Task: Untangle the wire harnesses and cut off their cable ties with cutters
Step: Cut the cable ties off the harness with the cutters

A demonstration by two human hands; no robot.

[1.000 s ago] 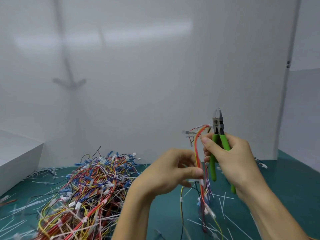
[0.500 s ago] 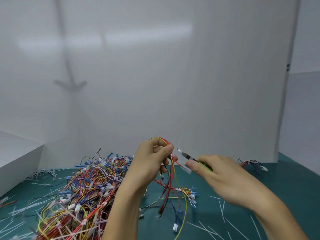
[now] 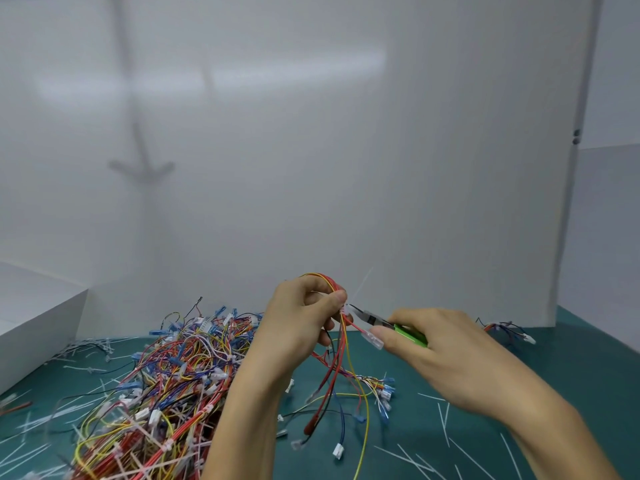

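Where the white backdrop panels (image 3: 346, 150) rise behind the bench, a green mat (image 3: 588, 375) covers the work surface and a white box (image 3: 34, 323) sits at its left edge. On the left half of the mat, between the box and the person's left forearm, lies a pile of wire harnesses (image 3: 166, 382): red, yellow, blue and black leads tangled with white connectors and ties.

Above the mat's middle, the left hand (image 3: 298, 327) is raised, its fingers curled and its thumb pressed to them, pinching the top loop of the held harness (image 3: 341, 358). The red and yellow wires of this one hang down from the pinch to the mat, where their blue and white connectors are spread out.

Just right of it, the right hand (image 3: 446, 355) is wrapped around the green handles of the cutters (image 3: 374, 319). The tool points left, and its dark tips reach the wires directly under the left thumb. I cannot tell whether the blades are parted.

A small bundle of wires (image 3: 505, 329) lies well apart, at the far right by the backdrop. Cut-off ties (image 3: 443, 417) lie scattered as thin white strips across the mat. At the cutter tips a white cable tie (image 3: 362, 285) circles the held wires, its thin tail slanting up to the right.
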